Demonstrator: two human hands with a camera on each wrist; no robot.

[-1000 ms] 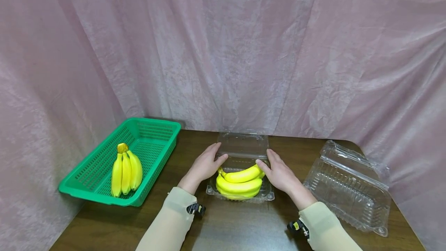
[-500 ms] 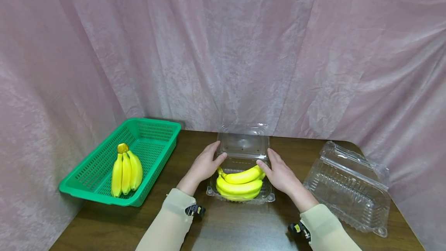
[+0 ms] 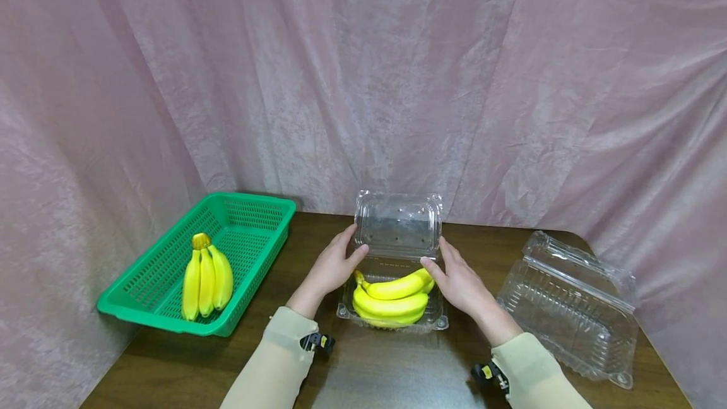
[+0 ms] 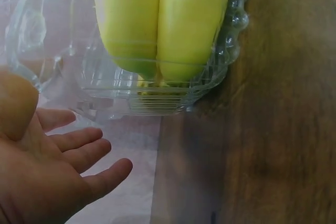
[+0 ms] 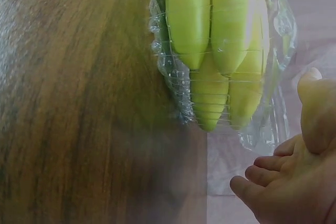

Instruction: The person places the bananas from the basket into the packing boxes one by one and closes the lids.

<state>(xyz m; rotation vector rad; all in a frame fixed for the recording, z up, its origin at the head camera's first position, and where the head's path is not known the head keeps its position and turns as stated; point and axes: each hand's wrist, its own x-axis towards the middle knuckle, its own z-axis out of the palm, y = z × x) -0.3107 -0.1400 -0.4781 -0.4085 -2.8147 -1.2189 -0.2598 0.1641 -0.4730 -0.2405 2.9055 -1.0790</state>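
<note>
A clear plastic clamshell container [image 3: 344,312] sits at the middle of the table, its hinged lid [image 3: 397,223] tilted up at the back. Inside the base lies a bunch of yellow bananas [image 3: 390,303], also seen through the ribbed wall in both wrist views. My left hand [image 3: 331,268] is at the left side of the lid, fingers extended and thumb toward the inside. On the opposite side, my right hand [image 3: 461,281] mirrors it, with the thumb over the banana tips. Both wrist views show the left fingers [image 4: 86,156] and right fingers [image 5: 262,174] spread loosely beside the container.
A green perforated basket [image 3: 258,283] stands on the left with another banana bunch [image 3: 207,279] in it. To the right lies a second clear clamshell [image 3: 568,314], lid raised. A pink curtain [image 3: 397,81] hangs behind the wooden table [image 3: 392,371].
The container's lid has swung upward from lying back nearly flat to standing tilted. My hands have stayed beside it with small shifts. The bananas have not moved.
</note>
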